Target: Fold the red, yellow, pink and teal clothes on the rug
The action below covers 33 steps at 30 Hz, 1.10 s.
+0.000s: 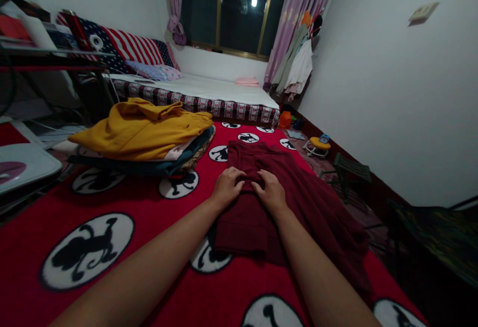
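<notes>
- Both forearms (157, 255) slant inward from the near edge, bringing the wrists close.
- The left hand (227, 187) and right hand (272, 193) sit side by side, thumbs facing, seemingly pinching a ridge of cloth.
- That cloth belongs to the maroon garment (313, 192), under both hands on the red blanket (164, 222); partly folded, I'd judge, its right side yet loose.
- Farther off, leftward, a yellow garment (149, 130) tops a stack that looks finished.

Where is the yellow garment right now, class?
In the head view, the yellow garment tops the clothes pile on the left of the red blanket, left of the maroon garment.
</notes>
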Available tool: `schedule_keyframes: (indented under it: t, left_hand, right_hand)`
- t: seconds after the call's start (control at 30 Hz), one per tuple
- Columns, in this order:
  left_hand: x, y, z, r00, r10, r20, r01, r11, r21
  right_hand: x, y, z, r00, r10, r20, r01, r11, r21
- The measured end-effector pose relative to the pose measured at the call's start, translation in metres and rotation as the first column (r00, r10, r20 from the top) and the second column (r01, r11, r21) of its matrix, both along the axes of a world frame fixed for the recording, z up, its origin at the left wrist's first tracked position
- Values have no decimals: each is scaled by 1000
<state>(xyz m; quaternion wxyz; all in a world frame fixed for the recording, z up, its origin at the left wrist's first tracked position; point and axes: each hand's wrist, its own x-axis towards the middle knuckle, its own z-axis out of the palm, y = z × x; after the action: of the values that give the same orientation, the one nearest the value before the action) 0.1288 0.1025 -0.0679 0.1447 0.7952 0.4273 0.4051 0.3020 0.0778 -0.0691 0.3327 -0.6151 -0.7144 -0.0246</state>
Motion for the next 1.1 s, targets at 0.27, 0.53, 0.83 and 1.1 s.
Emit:
schedule_keyframes:
  t: [0.27, 0.53, 0.83, 1.1]
  left_hand:
    - [0, 2, -1, 1000, 5, -23, -5, 1000, -25]
    - [1, 0, 2, 1000, 5, -16, -5, 1000, -19]
    - [0, 2, -2, 1000, 7, -21, -8, 1000, -16]
    - [0, 3, -2, 1000, -1, 1, 1, 1000, -13]
  right_hand:
    - [1, 2, -2, 1000, 14, 14, -14, 1000, 19]
    - [1, 3, -3, 1000, 21, 1, -21, 1000, 16]
    - [3, 4, -6, 999, 34, 3, -34, 999, 21]
    - [2, 3, -4, 1000, 27, 10, -28, 999, 24]
